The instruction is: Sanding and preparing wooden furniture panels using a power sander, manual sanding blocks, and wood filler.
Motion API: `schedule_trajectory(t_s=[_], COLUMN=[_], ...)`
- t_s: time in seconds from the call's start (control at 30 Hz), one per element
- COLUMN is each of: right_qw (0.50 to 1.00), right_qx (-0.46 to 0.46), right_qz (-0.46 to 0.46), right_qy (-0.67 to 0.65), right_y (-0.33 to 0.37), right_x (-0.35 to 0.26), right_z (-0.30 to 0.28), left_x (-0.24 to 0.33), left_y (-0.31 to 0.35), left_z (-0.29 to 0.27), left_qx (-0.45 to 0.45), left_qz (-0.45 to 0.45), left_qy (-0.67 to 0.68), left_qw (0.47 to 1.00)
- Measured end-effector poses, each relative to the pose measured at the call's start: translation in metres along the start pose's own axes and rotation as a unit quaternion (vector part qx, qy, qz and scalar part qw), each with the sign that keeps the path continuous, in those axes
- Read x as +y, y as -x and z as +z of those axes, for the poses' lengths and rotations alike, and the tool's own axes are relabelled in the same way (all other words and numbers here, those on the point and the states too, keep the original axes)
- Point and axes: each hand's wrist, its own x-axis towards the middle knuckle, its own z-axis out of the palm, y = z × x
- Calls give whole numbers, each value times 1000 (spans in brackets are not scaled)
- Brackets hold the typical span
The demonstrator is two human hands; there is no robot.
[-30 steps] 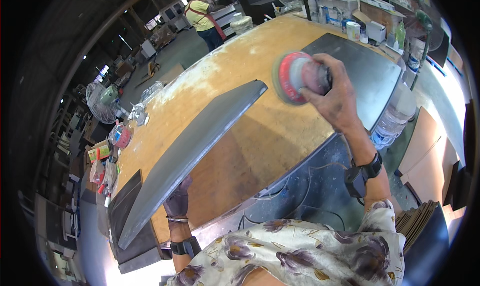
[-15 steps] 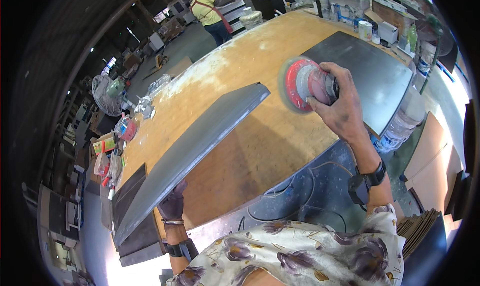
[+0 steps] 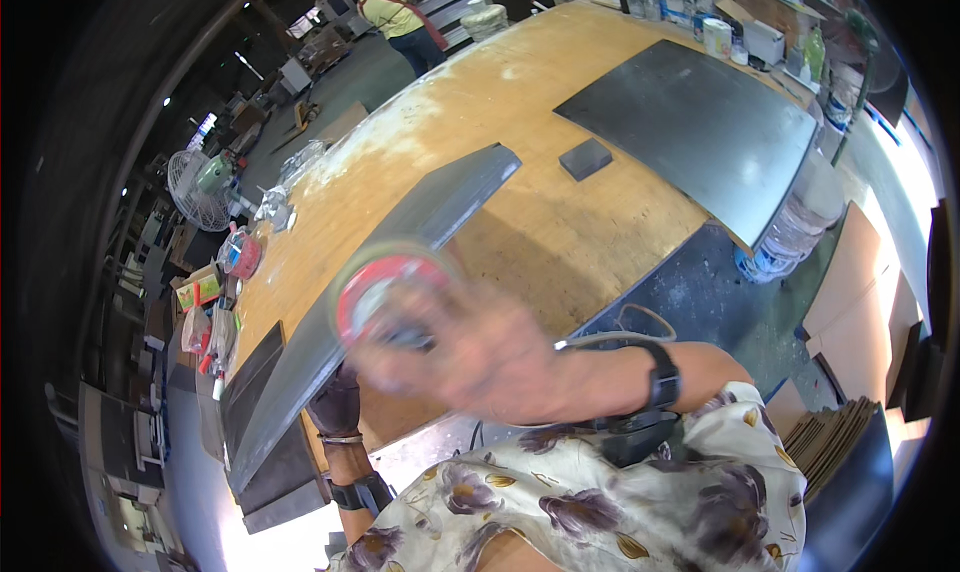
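Note:
A long dark grey panel [image 3: 290,387] is tilted up on edge at the left of the worktable. My left hand [image 3: 336,408], in a dark glove, grips it low down from beneath; its fingers are mostly hidden by the panel. My right hand [image 3: 465,357] is smeared by motion and wrapped around a round red-and-grey power sander [image 3: 385,277]. The sander overlaps the panel's middle in view; whether its pad touches the panel I cannot tell. A small dark grey block [image 3: 585,159] lies on the wooden tabletop [image 3: 510,102], right of the panel's far end.
A flat dark sheet [image 3: 700,122] covers the table's right end. Cans, bottles and boxes [image 3: 765,42] crowd the far right corner. A fan [image 3: 200,187] and a red pail [image 3: 240,254] are at the left. Another person [image 3: 400,22] stands beyond the table. A hose [image 3: 645,317] shows below.
My right hand has swept the sander leftward and nearer, from above the table's right side to the panel. The small dark block has come into view. My left hand still holds the panel.

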Motion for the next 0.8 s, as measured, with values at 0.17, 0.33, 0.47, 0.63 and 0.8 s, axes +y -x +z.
schedule_trajectory(t_s=[0.17, 0.33, 0.47, 0.63, 0.8], right_qw=[996, 998, 992, 973, 973], right_qx=[-4, -61, -22, 48, 85], right_qz=[-41, 0, 119, 194, 182], right_qy=[-84, -35, 34, 118, 111], right_y=[-10, -7, 5, 9, 11], right_x=[-38, 9, 75, 129, 112], right_z=[28, -2, -45, -77, -82], left_x=[-30, -64, 3, -1, 0], left_y=[0, 5, 0, -8, -11], left_z=[-3, -22, 7, 11, 9], left_qx=[-23, -42, 42, 15, 33], left_qz=[17, -104, -156, -162, -161], left_qy=[-4, 395, 484, 532, 487], left_qw=[1000, 912, 860, 831, 858])
